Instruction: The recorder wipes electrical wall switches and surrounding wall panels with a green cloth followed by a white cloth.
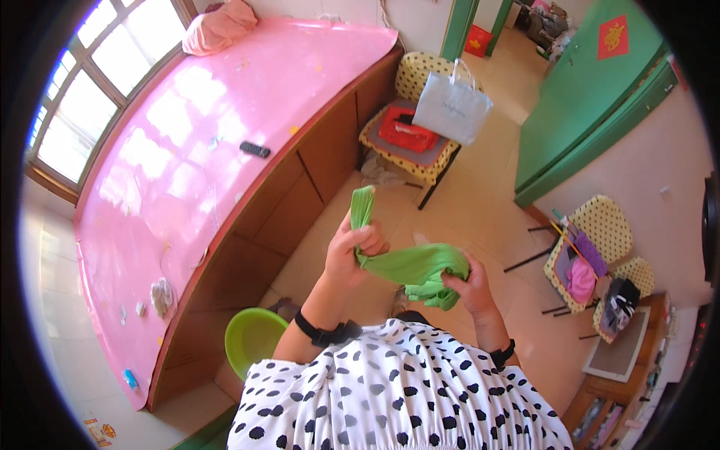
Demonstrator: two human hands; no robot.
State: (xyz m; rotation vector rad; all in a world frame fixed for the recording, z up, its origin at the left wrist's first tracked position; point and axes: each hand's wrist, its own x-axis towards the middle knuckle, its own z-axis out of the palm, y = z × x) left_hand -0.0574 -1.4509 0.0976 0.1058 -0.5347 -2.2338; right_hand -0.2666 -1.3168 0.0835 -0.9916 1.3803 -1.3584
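A length of green cloth (413, 264) stretches between my two hands, in front of my spotted top. My left hand (353, 253) is closed around its gathered part, and a folded end stands up above the fist. On the other side, my right hand (469, 281) grips the cloth between thumb and fingers, and a bunched part hangs below and beside it. Both wrists carry black bands. What kind of cloth item it is cannot be told.
A pink-covered raised platform (185, 185) with a black remote control (255, 149) runs along the left. A green basin (256, 340) stands by its base. A padded chair (410, 160) holds a white bag (453, 107); more loaded chairs (602, 225) and a green door (574, 107) are at right.
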